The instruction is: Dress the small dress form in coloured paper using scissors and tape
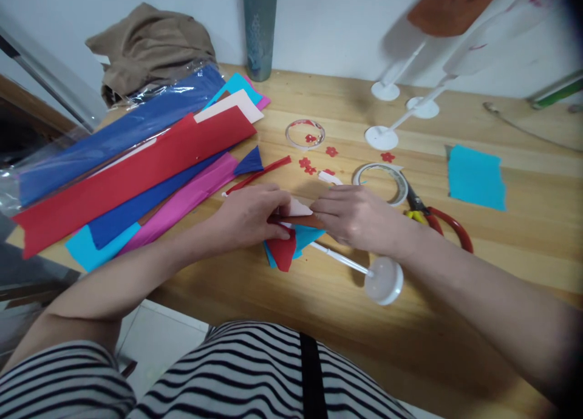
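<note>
Stacked strips: the red crepe-paper strip (136, 179) lies over blue and pink ones, slanting up toward the wall.
Left hand (255, 215): thumb below, fingers above, pinching the left part of the folded paper bundle.
Paper bundle: between the two hands; a brown paper strip (300, 220) runs roughly crosswise, with a white paper piece (298, 207) above and a red paper piece (281, 253) and light-blue paper (308, 237) below.
White stem (344, 261): its long axis slopes from beneath the bundle down right to a round white base (385, 280); the right hand is nearer that base.
Right hand (355, 215): fingers bunched at the strip's right end; whether they pinch or merely press, I cannot tell.
Tape roll (403, 189): flat, just beyond the right hand.
Scissors (425, 211): beside the roll, partly behind the forearm.
Light-blue square (477, 177): flat, far right.
</note>
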